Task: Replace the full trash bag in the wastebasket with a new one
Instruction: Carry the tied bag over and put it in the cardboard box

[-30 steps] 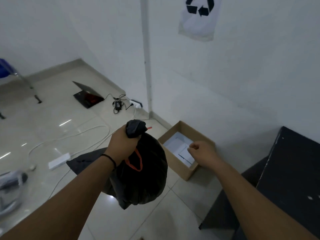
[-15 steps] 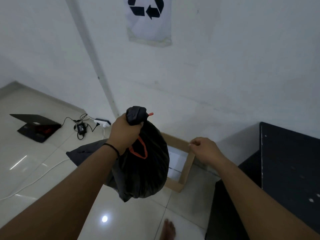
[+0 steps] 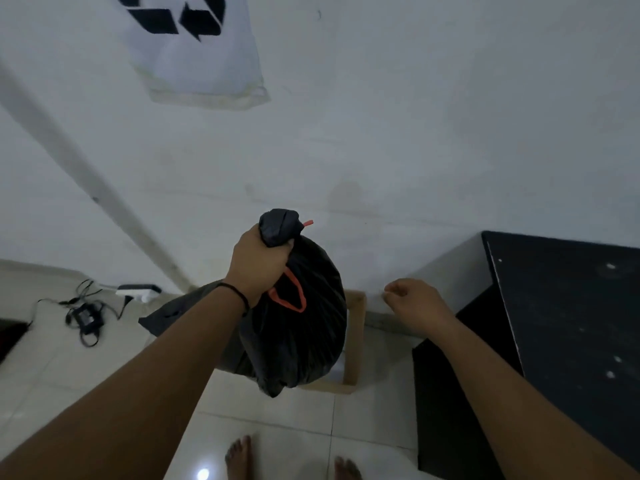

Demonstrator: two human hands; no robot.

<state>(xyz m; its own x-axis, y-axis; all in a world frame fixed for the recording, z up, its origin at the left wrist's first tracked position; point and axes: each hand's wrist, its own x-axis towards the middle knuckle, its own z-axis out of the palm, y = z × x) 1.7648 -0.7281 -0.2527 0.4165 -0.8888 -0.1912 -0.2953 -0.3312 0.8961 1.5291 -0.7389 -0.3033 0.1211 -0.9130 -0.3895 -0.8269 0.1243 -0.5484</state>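
My two bare feet (image 3: 239, 457) are at the bottom, on the glossy white tiled floor (image 3: 270, 403), below and between my hands. My left hand (image 3: 258, 263) is fisted tight around the bunched neck of the full black plastic trash bag (image 3: 298, 327), which hangs clear of the floor with its orange drawstring loop (image 3: 292, 294) dangling just under my knuckles. There's a thin black band (image 3: 237, 294) on that wrist. My right hand (image 3: 414, 303) is off to the side, well apart from the bag, fingers loosely curled and gripping nothing.

The bag blocks most of the brown cardboard box (image 3: 355, 344) sitting on the floor right behind it; only its right side and near corner show between my hands. Behind my left forearm a dark grey floppy sheet (image 3: 173, 315) pokes out, can't tell what it is. Right of my right arm is a big black flat-topped cabinet (image 3: 568, 323). Further out past my left hand: a black power adapter with tangled cables (image 3: 85, 317) and a white power strip (image 3: 136, 291) by the wall. Up on the white wall (image 3: 415, 116) hangs a white sheet with a black recycling symbol (image 3: 197, 46).
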